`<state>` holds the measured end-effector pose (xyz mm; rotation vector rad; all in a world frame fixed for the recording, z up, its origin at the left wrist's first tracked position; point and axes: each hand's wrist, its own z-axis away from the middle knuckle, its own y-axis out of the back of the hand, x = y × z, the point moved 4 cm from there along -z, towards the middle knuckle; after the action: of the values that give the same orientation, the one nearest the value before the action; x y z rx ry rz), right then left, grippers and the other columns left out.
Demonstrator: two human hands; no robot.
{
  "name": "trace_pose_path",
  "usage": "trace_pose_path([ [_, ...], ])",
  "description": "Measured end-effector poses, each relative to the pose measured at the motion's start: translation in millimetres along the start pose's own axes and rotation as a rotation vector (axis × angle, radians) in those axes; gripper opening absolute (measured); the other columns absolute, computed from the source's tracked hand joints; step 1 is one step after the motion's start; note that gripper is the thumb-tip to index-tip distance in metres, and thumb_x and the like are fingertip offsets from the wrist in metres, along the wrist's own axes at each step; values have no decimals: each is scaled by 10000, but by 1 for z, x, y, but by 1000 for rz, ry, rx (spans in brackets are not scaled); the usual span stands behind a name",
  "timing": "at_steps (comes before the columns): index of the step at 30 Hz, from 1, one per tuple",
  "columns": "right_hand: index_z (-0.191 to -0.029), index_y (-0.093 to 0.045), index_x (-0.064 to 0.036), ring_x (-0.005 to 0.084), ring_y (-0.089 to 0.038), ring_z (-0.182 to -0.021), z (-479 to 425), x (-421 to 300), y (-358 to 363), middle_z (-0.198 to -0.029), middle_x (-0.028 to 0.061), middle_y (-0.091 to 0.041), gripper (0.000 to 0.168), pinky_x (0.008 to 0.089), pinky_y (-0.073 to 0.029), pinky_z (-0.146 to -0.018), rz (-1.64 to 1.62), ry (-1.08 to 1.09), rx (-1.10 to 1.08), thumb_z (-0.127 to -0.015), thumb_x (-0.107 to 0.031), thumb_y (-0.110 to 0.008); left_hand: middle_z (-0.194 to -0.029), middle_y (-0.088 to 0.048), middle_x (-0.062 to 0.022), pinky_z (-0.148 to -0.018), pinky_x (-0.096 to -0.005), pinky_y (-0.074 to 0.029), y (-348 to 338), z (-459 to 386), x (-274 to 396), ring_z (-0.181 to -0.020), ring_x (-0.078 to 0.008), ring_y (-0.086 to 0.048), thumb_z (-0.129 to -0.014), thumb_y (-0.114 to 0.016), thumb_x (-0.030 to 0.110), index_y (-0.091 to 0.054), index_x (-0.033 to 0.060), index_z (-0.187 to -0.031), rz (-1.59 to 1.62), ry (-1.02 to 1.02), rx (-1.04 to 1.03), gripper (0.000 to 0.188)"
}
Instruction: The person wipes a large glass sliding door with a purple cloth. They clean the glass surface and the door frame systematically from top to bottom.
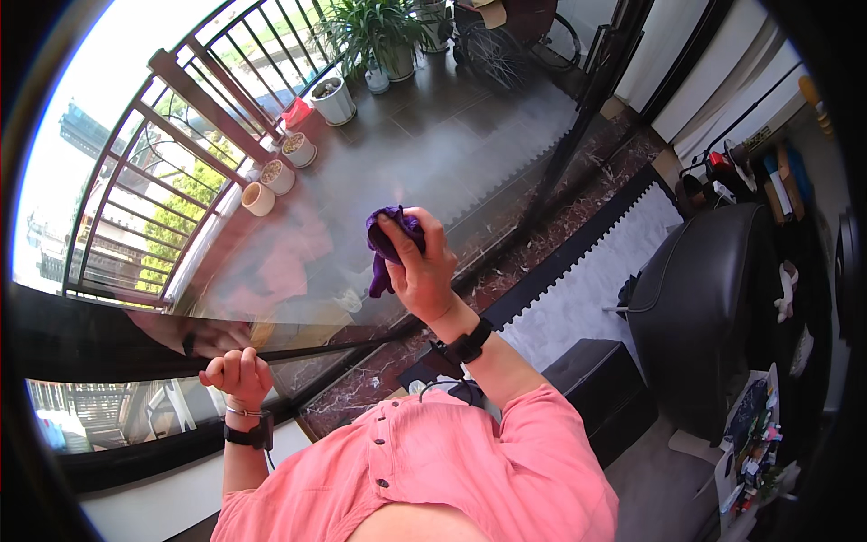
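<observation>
My right hand [427, 271] grips a bunched purple cloth [379, 274], with fingers and thumb closed around it. The cloth is held up at a large glass pane [433, 169], which looks hazy and carries a pink reflection of my shirt. Whether the cloth touches the glass is hard to tell. Lower left, my left hand [238, 378] is curled into a loose fist beside the black door frame [101, 339], and nothing shows in its fingers. A faint mirror image of this hand appears in the dark surface just above it. Black bands circle both wrists.
Beyond the glass are a railing [196, 115], potted plants [376, 34] and a wheelchair [501, 47]. A red marble sill [501, 278] runs along the pane's base. To the right stand a black leather chair [704, 305], a black ottoman [603, 386] and a white fluffy rug [582, 291].
</observation>
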<state>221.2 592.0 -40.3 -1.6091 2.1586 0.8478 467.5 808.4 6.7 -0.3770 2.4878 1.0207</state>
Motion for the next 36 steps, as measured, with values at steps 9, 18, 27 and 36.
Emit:
trace_pose_path([
  [9, -1304, -570, -22, 384, -564, -996, -70, 11, 27, -1195, 218, -505, 386, 442, -493, -852, 177, -56, 347, -939, -148, -578, -825, -551, 7, -1042, -432, -183, -6, 8, -1, -960, -218, -476, -770, -561, 192, -623, 170, -813, -2, 7, 16, 79],
  [18, -1311, -606, -189, 338, -581, -986, -60, -40, 19, -1197, 117, -523, 526, 412, -532, -767, 51, 137, 20, -797, -107, -678, -805, -544, 7, -1048, -421, -187, -2, 7, 0, -944, -217, -475, -758, -566, 198, -621, 161, -799, 33, 17, 53, 77],
  [27, -1257, -654, -213, 303, -576, -970, -39, -94, -7, -1202, 93, -528, 467, 398, -531, -787, 72, 246, -125, -799, -119, -664, -797, -545, 12, -955, -388, -255, 0, 0, 2, -878, -200, -483, -765, -577, 185, -637, 140, -813, 102, 33, 121, 89],
  [36, -1282, -635, -159, 369, -590, -965, -92, -88, 15, -1177, 167, -532, 474, 438, -513, -827, 37, 165, 141, -810, -119, -660, -829, -564, 25, -1029, -398, -233, 4, -2, -1, -877, -180, -510, -738, -629, 183, -637, 144, -832, 141, 26, 146, 103],
])
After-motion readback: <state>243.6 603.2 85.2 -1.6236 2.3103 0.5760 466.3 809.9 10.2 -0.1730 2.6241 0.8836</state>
